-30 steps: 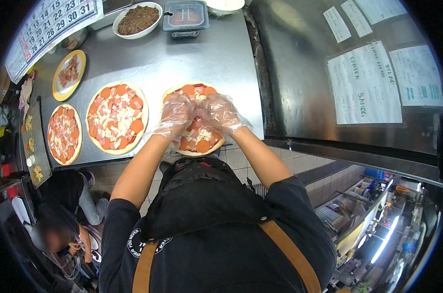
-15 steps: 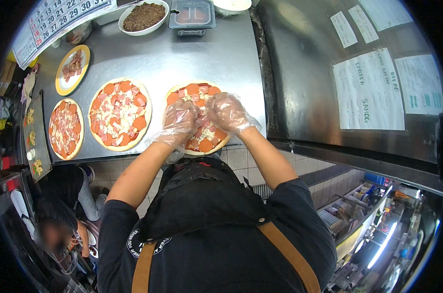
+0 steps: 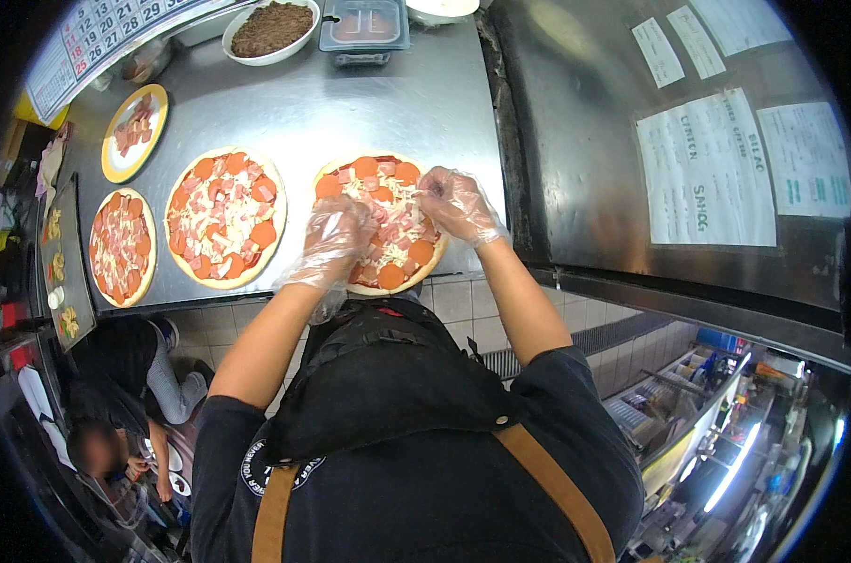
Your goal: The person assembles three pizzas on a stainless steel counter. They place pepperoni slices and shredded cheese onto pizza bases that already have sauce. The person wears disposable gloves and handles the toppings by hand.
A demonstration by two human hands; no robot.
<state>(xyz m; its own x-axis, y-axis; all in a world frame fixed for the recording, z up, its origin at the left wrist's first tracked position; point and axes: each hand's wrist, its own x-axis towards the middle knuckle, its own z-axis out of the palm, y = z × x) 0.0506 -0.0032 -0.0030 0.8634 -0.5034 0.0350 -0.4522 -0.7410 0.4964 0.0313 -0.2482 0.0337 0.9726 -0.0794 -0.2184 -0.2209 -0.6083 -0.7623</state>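
Observation:
Both my hands wear clear plastic gloves and are over the right-hand pizza [image 3: 396,242], a raw round topped with pepperoni slices, pink ham pieces and shredded white cheese. My left hand [image 3: 337,236] covers its left edge, fingers curled in, and what they hold, if anything, is hidden. At the upper right edge my right hand [image 3: 461,205] has its fingers pinched together; I cannot make out what is in them. To the left lie a similar middle pizza [image 3: 224,218] with cheese and a left pizza [image 3: 123,248] with less cheese visible.
On the steel table [image 3: 388,113] stand a yellow-rimmed plate [image 3: 109,167] of meat strips, a white bowl [image 3: 273,56] of dark ground meat and a lidded clear container [image 3: 364,28]. A tray [image 3: 83,310] lies at left. A steel panel [image 3: 585,169] rises right. Another person [image 3: 115,394] works lower left.
My right hand has moved slightly right and up, away from my left hand, uncovering more of the pizza's middle. My left hand has shifted a little left and stays low over the pizza.

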